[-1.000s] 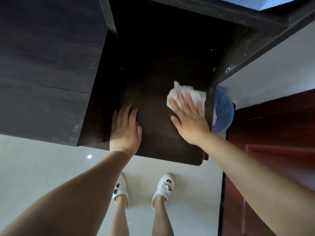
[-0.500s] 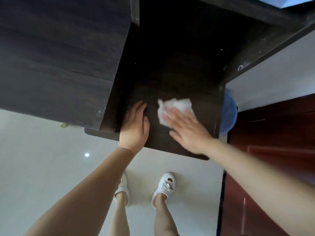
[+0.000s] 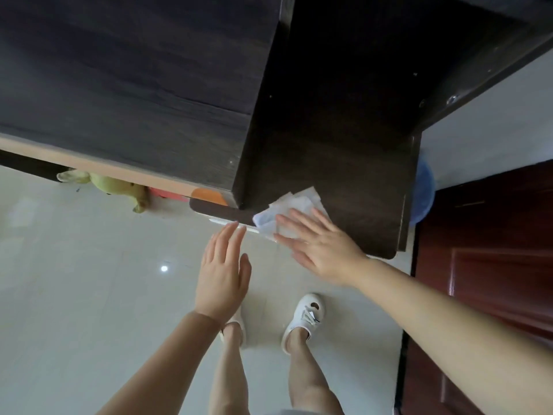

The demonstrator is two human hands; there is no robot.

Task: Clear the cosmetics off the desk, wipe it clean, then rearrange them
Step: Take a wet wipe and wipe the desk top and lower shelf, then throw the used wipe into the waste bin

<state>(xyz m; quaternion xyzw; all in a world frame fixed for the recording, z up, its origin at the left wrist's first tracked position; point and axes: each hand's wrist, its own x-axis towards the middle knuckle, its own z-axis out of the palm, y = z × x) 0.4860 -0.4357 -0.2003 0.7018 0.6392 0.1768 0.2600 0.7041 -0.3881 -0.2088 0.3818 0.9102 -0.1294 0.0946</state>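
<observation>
The dark wooden desk (image 3: 353,187) has a bare top; no cosmetics are in view. A crumpled white tissue (image 3: 288,209) lies at the desk's front left edge, partly over the rim. My right hand (image 3: 320,247) presses flat on the tissue with fingers spread. My left hand (image 3: 223,271) hovers just in front of the desk's edge, off the surface, fingers straight and holding nothing.
A tall dark cabinet side (image 3: 134,85) stands left of the desk. A blue bin (image 3: 423,193) sits at the desk's right side beside a red-brown door (image 3: 490,241). A green plush toy (image 3: 113,185) lies on the pale tiled floor (image 3: 89,295). My white shoes (image 3: 305,316) are below.
My right hand has swept the tissue left and toward the desk's front edge. My left hand has lifted off the desk and drawn back over the floor.
</observation>
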